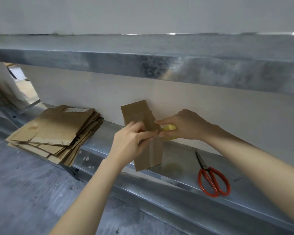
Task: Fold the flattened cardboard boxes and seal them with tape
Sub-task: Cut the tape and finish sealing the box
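A small brown cardboard box (pixel 143 133) stands on end on the metal shelf (pixel 176 160), its top flaps raised against the white wall. My left hand (pixel 131 141) grips its left side with curled fingers. My right hand (pixel 185 125) holds a yellowish roll of tape (pixel 170 128) at the box's right edge, fingertips touching the cardboard. A strip of clear tape runs down the box's front seam. A stack of flattened cardboard boxes (pixel 56 133) lies to the left on the shelf.
Red-handled scissors (pixel 210 177) lie on the shelf to the right of the box. A metal beam (pixel 159 65) runs overhead. Small scraps of tape stick to the shelf front (pixel 87 158). The grey floor lies below at left.
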`<action>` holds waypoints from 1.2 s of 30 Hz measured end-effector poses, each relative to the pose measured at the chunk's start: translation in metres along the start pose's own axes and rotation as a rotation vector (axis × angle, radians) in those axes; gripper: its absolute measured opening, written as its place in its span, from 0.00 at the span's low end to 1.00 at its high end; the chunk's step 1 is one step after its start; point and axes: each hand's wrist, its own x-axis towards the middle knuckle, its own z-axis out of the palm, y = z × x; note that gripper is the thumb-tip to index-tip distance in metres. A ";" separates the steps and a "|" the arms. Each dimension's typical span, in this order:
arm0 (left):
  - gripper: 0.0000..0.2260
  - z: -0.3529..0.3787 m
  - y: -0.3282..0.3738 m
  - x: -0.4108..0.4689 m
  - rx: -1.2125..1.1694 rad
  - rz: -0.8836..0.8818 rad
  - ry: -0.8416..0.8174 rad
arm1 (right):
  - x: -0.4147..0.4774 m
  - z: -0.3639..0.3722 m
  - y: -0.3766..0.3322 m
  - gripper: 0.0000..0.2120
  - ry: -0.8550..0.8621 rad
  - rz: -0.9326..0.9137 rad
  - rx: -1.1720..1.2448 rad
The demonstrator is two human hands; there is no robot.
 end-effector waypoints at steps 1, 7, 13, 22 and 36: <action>0.09 -0.001 0.001 -0.001 0.002 0.002 0.000 | 0.000 0.000 0.000 0.26 -0.001 -0.006 -0.002; 0.14 0.008 0.019 0.008 -0.007 -0.149 0.121 | 0.000 0.004 0.007 0.28 0.028 -0.019 0.030; 0.12 0.013 0.007 0.008 -0.078 -0.101 0.131 | -0.006 0.005 0.017 0.28 0.023 0.035 -0.017; 0.10 0.016 0.007 0.008 -0.031 -0.039 0.126 | -0.010 0.012 0.024 0.22 0.040 0.020 -0.078; 0.05 0.021 0.015 0.014 0.062 -0.026 0.109 | -0.012 0.020 0.025 0.23 0.122 0.018 -0.065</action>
